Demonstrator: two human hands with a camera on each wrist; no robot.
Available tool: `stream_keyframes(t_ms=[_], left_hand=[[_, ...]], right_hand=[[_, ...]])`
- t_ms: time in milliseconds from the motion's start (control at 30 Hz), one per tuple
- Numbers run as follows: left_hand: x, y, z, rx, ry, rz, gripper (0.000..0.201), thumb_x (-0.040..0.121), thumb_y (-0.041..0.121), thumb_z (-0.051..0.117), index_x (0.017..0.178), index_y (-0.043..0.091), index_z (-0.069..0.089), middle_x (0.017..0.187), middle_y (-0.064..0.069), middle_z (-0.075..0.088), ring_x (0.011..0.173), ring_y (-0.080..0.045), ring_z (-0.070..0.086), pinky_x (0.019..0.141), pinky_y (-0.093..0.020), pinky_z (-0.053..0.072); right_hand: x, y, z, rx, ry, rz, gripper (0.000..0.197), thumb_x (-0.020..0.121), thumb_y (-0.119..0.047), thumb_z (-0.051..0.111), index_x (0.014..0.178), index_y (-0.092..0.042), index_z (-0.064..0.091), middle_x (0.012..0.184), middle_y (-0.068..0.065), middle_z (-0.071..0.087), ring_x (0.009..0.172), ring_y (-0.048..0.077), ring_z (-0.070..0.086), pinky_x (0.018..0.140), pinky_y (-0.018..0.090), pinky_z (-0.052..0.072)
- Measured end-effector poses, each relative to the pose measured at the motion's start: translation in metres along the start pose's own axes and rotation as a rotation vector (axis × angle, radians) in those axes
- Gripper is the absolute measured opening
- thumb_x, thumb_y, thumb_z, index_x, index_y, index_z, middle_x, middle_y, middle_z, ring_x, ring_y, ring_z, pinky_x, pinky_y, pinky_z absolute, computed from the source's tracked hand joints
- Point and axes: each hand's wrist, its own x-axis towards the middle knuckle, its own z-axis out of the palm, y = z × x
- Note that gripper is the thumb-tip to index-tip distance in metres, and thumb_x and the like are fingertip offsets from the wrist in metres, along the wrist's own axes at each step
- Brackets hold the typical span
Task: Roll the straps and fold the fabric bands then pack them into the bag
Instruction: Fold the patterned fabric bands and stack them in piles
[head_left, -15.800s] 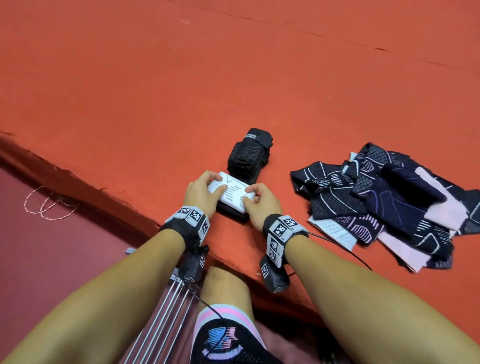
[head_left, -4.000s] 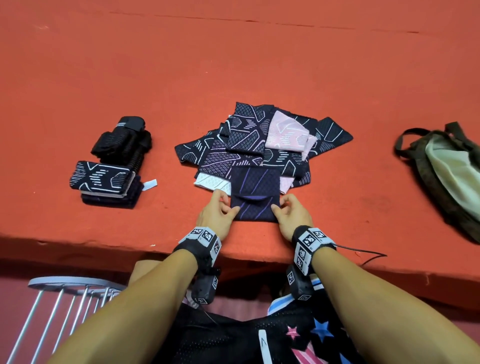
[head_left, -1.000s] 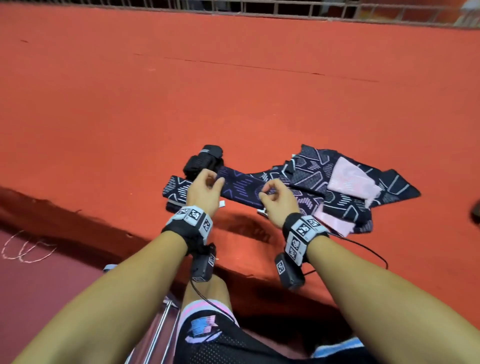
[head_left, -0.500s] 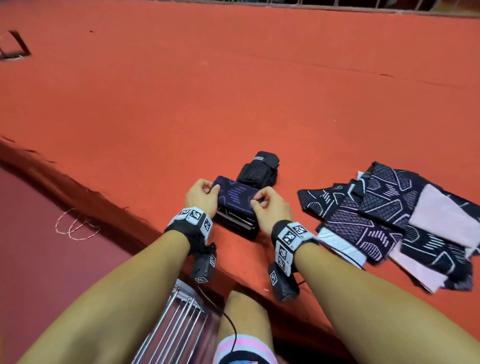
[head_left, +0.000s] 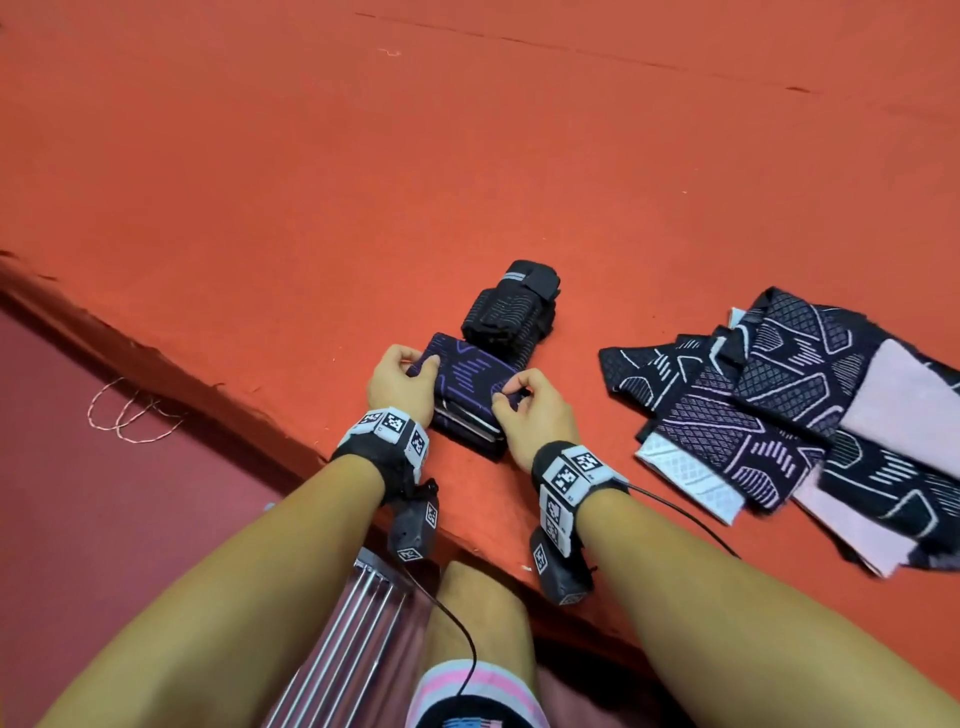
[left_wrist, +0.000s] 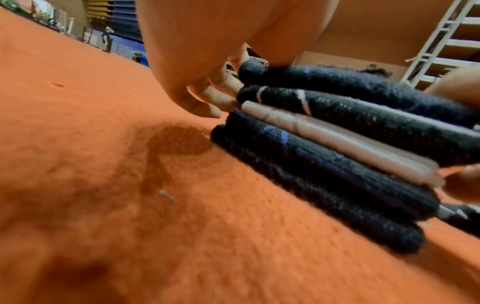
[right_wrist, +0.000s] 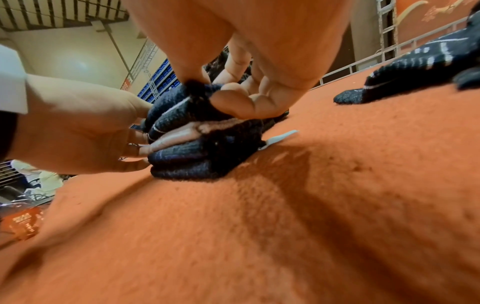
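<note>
A folded dark band with purple lines (head_left: 467, 375) lies on top of a small stack of folded bands (head_left: 470, 434) near the front edge of the red table (head_left: 260, 182). My left hand (head_left: 400, 382) pinches its left end, my right hand (head_left: 524, 402) pinches its right end. The left wrist view shows the stack's layers (left_wrist: 337, 156), dark with one pink, and the right wrist view shows them too (right_wrist: 197, 139). Black rolled straps (head_left: 511, 314) sit just behind the stack. A loose pile of unfolded patterned bands (head_left: 789, 405) lies to the right. The bag is out of view.
The table's front edge (head_left: 182, 364) runs diagonally at the left, with a maroon floor (head_left: 78, 519) below. A metal rack (head_left: 343, 639) and my knee (head_left: 478, 613) are under the edge. A pink string (head_left: 130, 415) lies on the floor.
Both hands carried the folded purple-lined band from the pile to the left and set it on the stack. Since half a second ago they have stayed pinching its ends.
</note>
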Motion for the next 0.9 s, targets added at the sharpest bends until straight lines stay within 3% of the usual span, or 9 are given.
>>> stream_keyframes(t_ms=[100, 233, 367, 467, 567, 733, 900], left_hand=[[-0.004, 0.01, -0.004, 0.057, 0.0, 0.002, 0.018, 0.091, 0.035, 0.067, 0.095, 0.019, 0.062, 0.078, 0.006, 0.059, 0.067, -0.017, 0.055, 0.059, -0.028, 0.036], [-0.012, 0.025, -0.016, 0.115, -0.009, -0.005, 0.017, 0.094, 0.036, 0.064, 0.102, 0.021, 0.066, 0.08, 0.005, 0.061, 0.066, -0.016, 0.055, 0.057, -0.028, 0.037], [-0.024, 0.038, -0.035, 0.082, -0.02, 0.01, 0.029, 0.094, 0.037, 0.062, 0.12, 0.025, 0.066, 0.105, 0.002, 0.069, 0.098, -0.022, 0.065, 0.08, -0.031, 0.048], [-0.036, 0.056, -0.046, 0.08, 0.059, 0.101, 0.027, 0.09, 0.032, 0.062, 0.116, 0.03, 0.065, 0.115, 0.0, 0.065, 0.1, -0.021, 0.062, 0.088, -0.039, 0.051], [-0.052, 0.082, -0.046, 0.002, 0.072, 0.133, 0.022, 0.086, 0.018, 0.058, 0.102, 0.032, 0.065, 0.109, 0.002, 0.064, 0.088, -0.016, 0.06, 0.077, -0.034, 0.051], [-0.08, 0.117, -0.014, -0.085, 0.007, 0.216, 0.021, 0.08, 0.013, 0.054, 0.09, 0.029, 0.063, 0.084, 0.005, 0.064, 0.078, -0.021, 0.063, 0.071, -0.033, 0.05], [-0.121, 0.143, 0.045, -0.143, -0.136, 0.321, 0.019, 0.082, 0.01, 0.056, 0.089, 0.026, 0.064, 0.074, 0.007, 0.062, 0.065, -0.016, 0.057, 0.07, -0.03, 0.047]], right_hand=[[-0.001, -0.005, -0.003, -0.036, -0.019, 0.005, 0.016, 0.089, -0.035, 0.063, 0.082, -0.03, 0.049, 0.057, -0.008, 0.049, 0.056, 0.017, 0.05, 0.058, 0.036, 0.045], [-0.004, -0.016, -0.011, -0.024, -0.107, 0.057, 0.011, 0.093, -0.038, 0.056, 0.093, -0.028, 0.054, 0.076, -0.003, 0.064, 0.075, 0.024, 0.064, 0.072, 0.038, 0.054], [-0.009, -0.031, -0.025, 0.054, -0.182, 0.084, 0.008, 0.085, -0.042, 0.057, 0.091, -0.038, 0.053, 0.088, 0.0, 0.07, 0.081, 0.03, 0.07, 0.08, 0.045, 0.058], [-0.013, -0.038, -0.051, 0.081, -0.166, 0.031, 0.01, 0.09, -0.035, 0.057, 0.099, -0.039, 0.056, 0.084, 0.0, 0.067, 0.082, 0.029, 0.07, 0.081, 0.043, 0.058], [-0.02, -0.031, -0.082, 0.066, -0.129, 0.04, 0.012, 0.094, -0.033, 0.056, 0.106, -0.035, 0.055, 0.072, -0.002, 0.061, 0.072, 0.027, 0.069, 0.072, 0.037, 0.057], [-0.026, 0.006, -0.125, 0.06, -0.046, 0.11, 0.024, 0.09, -0.041, 0.059, 0.109, -0.032, 0.049, 0.085, -0.007, 0.055, 0.09, 0.034, 0.07, 0.089, 0.05, 0.055], [-0.031, 0.045, -0.176, 0.039, 0.074, 0.175, 0.028, 0.093, -0.038, 0.057, 0.118, -0.028, 0.047, 0.085, -0.002, 0.063, 0.088, 0.029, 0.069, 0.085, 0.045, 0.055]])
